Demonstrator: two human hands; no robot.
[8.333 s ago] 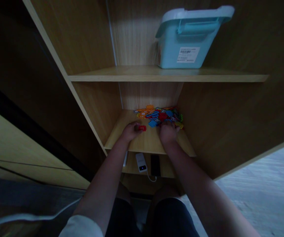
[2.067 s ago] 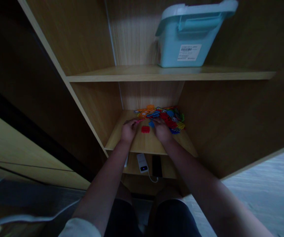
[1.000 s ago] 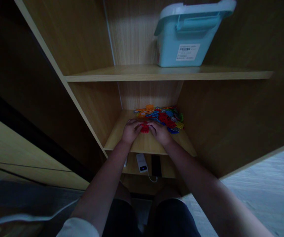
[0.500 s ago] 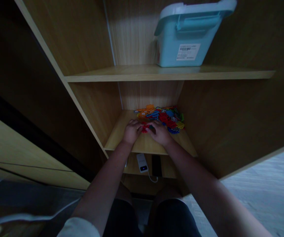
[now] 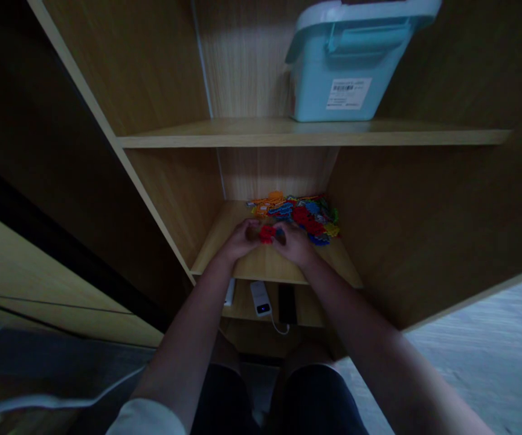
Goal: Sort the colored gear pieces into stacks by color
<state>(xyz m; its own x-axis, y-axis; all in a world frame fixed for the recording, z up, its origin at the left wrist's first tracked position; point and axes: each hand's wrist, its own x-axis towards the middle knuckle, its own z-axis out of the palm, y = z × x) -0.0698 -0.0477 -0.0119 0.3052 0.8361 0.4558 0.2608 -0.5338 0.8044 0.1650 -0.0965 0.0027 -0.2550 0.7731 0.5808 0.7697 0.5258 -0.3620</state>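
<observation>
Where the view begins at nine o'clock, a dark panel and a pale yellow board (image 5: pixel 38 284) fill the side, and the slanted left wall (image 5: pixel 152 78) of the wooden cabinet closes off room that way. Just right of that wall the left hand (image 5: pixel 238 240) reaches over the lower shelf (image 5: pixel 218 251), fingers curled and pinched on a small red toothed piece (image 5: pixel 267 232). The right hand (image 5: pixel 295 243) meets it from three o'clock, fingertips clamped on the same piece. The two hands are together, with the piece between them over the front middle of the shelf. Bare board lies at seven o'clock of the left hand, up to the front edge. At one o'clock of the hands a heap of coloured plastic pieces (image 5: pixel 309 214) lies along the back of the shelf, reaching close to the right wall (image 5: pixel 424 211). At six o'clock, one level down, a white power bank (image 5: pixel 260 298) with a small lit display lies beside a dark phone (image 5: pixel 286 302), and a white cable (image 5: pixel 280 329) trails below them. Between twelve and one o'clock, on the upper shelf (image 5: pixel 225 130), stands a light blue lidded bin (image 5: pixel 333 66). It carries a white barcode label (image 5: pixel 349 93) whose print is too small to read. The shelf to its left is bare. At four o'clock, past the cabinet's edge, is grey floor (image 5: pixel 492 338).
</observation>
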